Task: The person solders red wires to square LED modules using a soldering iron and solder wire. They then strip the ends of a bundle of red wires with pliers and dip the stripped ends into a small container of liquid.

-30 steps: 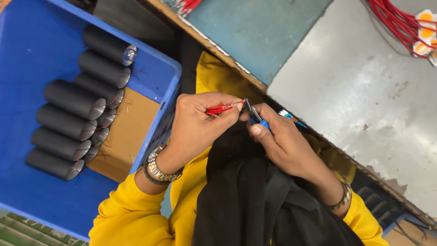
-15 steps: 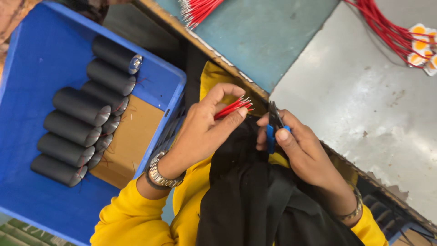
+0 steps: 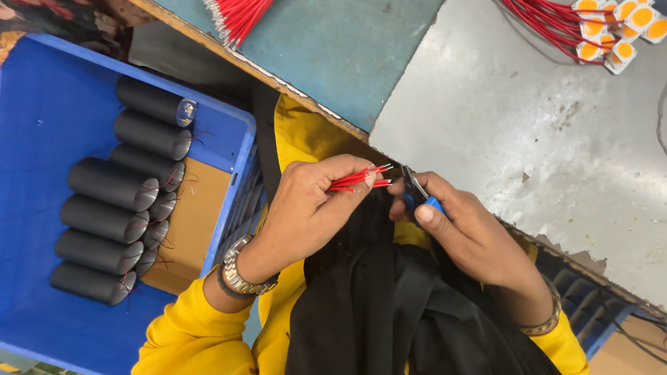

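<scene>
Inspector: Since the earlier frame, right hand (image 3: 458,226) brought its blue-handled cutter (image 3: 417,194) back to the wire tips.

Operator: Left hand (image 3: 313,208) pinches the red wires (image 3: 358,179) above the lap; keep tips level, cut squarely

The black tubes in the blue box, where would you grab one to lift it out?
Probably round the middle of its body, from above. The black tubes lie on their sides, stacked in the blue crate, so their round flanks face up. Thin red wires stick out at the capped ends, so avoid gripping there.
</scene>
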`<state>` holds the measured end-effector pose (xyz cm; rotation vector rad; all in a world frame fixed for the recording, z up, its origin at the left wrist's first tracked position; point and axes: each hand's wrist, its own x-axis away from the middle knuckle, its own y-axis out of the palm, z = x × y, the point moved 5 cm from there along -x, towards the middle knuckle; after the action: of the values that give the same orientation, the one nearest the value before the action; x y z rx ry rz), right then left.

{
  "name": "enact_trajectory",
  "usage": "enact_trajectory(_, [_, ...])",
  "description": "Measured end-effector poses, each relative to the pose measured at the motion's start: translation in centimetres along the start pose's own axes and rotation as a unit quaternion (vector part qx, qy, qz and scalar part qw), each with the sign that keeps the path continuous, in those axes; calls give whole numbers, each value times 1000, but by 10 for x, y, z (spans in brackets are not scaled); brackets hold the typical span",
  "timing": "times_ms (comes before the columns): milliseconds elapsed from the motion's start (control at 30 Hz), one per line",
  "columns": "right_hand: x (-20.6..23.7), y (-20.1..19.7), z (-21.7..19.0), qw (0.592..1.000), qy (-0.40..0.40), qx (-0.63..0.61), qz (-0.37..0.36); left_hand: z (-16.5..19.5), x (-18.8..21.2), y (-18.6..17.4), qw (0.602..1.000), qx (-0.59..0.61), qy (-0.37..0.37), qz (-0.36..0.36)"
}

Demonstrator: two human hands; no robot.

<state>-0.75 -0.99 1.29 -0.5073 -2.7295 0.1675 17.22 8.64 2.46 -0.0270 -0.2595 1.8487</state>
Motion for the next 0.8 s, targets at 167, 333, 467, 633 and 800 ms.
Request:
enact_trajectory(167, [-1,-3,2,999,-5,26,-36,1,-2,3,1000,-18,10,-14])
enact_trajectory(333, [-2,-1,4,999,5,14,-37,-2,-3,4,999,-25,-17,-16])
enact_trajectory(467, [-2,0,6,999,21,10,-34,-3,-3,4,999,-20,-22,-19])
enact_trajectory(633, [-3,1,6,999,14,18,-32,-4,-3,4,1000,-10,-13,-14])
enact_trajectory(800, [-4,1,7,999,18,25,-30,-6,-3,4,1000,-18,-23,-10])
